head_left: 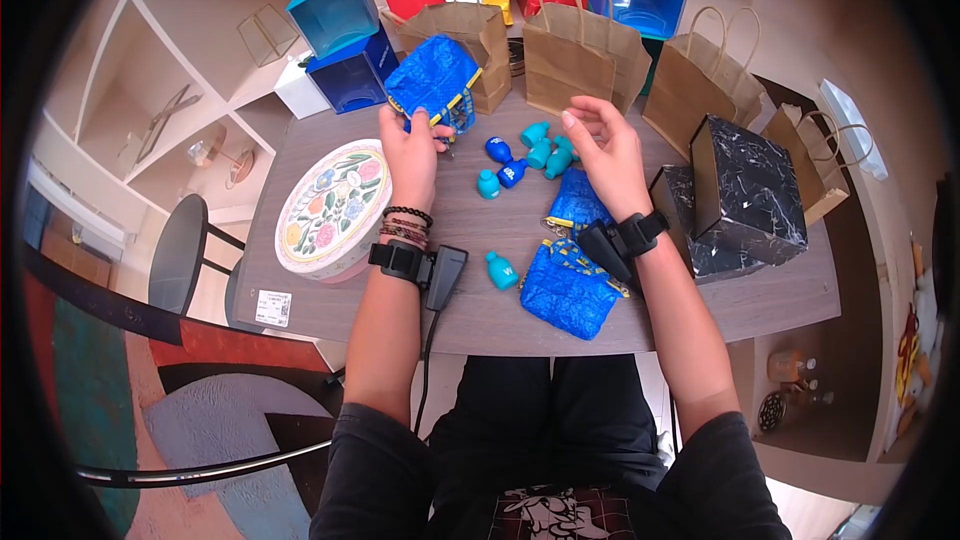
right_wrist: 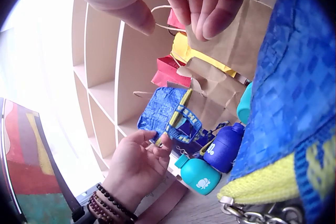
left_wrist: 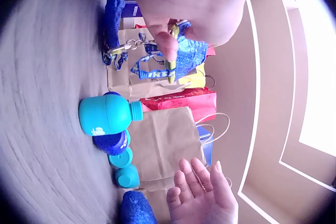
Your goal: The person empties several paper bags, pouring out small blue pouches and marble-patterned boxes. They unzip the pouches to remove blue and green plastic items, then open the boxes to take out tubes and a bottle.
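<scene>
Head view: pinching the blue pouch [head_left: 434, 68] in the left hand [head_left: 408, 152], over the desk [head_left: 460, 325], between the floral box [head_left: 330, 202] and the brown paper bags [head_left: 580, 62]; holding the right hand [head_left: 610, 162] relaxed (thumb apart from fingers) near teal bottles [head_left: 538, 157] and two further pouches [head_left: 568, 300].

Left wrist view: clamping the left hand's thumb and finger on the pouch's yellow edge, near a metal clasp [left_wrist: 117, 49]; extending the right hand with fingers nearly straight.

Right wrist view: gripping the blue pouch at its edge in the left hand, suspending its strap loop [right_wrist: 193, 121] near a dark blue bottle [right_wrist: 223, 150]; curving the right hand's fingers loosely (well apart from the held pouch); presenting one further pouch large in the right foreground.
</scene>
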Available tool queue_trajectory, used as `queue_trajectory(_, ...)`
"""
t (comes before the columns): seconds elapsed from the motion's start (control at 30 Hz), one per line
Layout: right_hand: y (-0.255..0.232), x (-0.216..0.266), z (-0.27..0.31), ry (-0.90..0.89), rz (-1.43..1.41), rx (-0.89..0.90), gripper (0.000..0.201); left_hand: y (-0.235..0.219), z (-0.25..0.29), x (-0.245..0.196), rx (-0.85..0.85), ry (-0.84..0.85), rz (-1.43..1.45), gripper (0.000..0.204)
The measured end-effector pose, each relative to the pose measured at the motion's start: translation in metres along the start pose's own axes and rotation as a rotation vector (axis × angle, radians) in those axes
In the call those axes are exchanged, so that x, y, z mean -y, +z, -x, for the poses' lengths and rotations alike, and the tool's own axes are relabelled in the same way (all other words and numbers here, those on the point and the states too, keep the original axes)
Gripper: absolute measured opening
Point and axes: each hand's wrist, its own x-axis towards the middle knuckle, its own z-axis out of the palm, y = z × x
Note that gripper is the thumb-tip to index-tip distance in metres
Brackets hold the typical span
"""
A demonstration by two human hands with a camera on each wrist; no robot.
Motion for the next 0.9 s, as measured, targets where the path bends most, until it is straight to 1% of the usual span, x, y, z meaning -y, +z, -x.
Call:
queue_trajectory(0.2,0.0001,0.0015,0.0003,0.014,-0.007,-0.001,0.035,-0.0058,-0.0044,0.0054,-0.047,0.028,-0.047,0.017)
queue_trajectory(0.27,0.0000,0.0011,0.0004,0.019,-0.012,-0.001,0.035,-0.0046,-0.0049,0.0071,-0.143,0.045,0.022,0.021)
queue_trajectory(0.47,-0.0001,0.0036,0.0012,0.041,-0.026,0.006,0.035,-0.0052,-0.0062,0.0086,-0.224,0.043,0.056,0.029)
queue_trajectory(0.6,0.0000,0.0051,0.0018,0.050,-0.032,0.007,0.034,-0.0059,-0.0058,0.0073,-0.234,0.040,0.059,0.029)
queue_trajectory(0.7,0.0000,0.0034,0.0012,0.051,-0.024,0.007,0.035,-0.0060,-0.0044,0.0050,-0.204,0.041,0.042,0.028)
queue_trajectory(0.77,0.0002,0.0021,0.0009,0.052,-0.026,0.006,0.035,-0.0049,-0.0036,0.0045,-0.227,0.075,0.017,0.027)
queue_trajectory(0.8,0.0004,0.0021,0.0010,0.054,-0.029,0.006,0.035,-0.0055,-0.0039,0.0046,-0.227,0.074,0.017,0.027)
queue_trajectory(0.87,0.0003,0.0022,0.0011,0.053,-0.027,0.006,0.035,-0.0062,-0.0044,0.0044,-0.206,0.140,-0.080,0.025)
queue_trajectory(0.9,0.0002,0.0021,0.0013,0.052,-0.025,0.007,0.035,-0.0061,-0.0042,0.0046,-0.206,0.139,-0.080,0.025)
